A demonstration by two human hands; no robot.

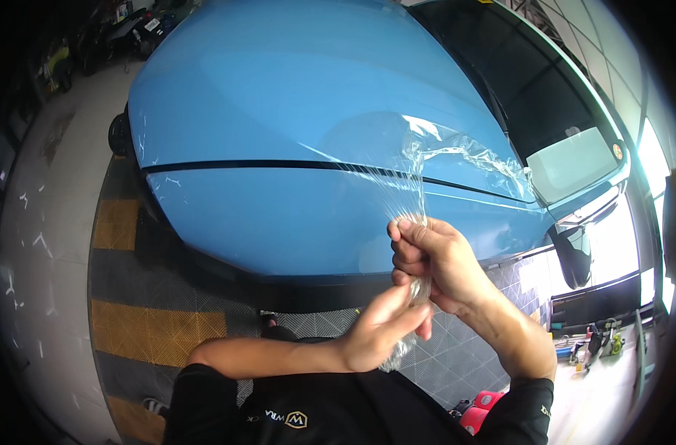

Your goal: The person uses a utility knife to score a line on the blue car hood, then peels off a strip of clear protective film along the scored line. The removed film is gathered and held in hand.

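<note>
A thin clear plastic film (458,148) lies crumpled on the blue car hood (293,81) and is pulled into taut creases toward me. My right hand (431,248) is closed on its gathered end, thumb uppermost, just over the fender (279,219). Below it, my left hand (382,330) closes around the bunched tail of the same film, palm partly turned away. Some loose film hangs beneath the left hand, in front of my shirt. The film's exact path between my fingers is partly hidden.
The windshield (501,67) and a side mirror (573,256) are at the right. Grey and yellow floor tiles (156,326) lie along the car's near side. Red objects (483,411) rest on the floor near my right elbow, with tools (594,341) farther right.
</note>
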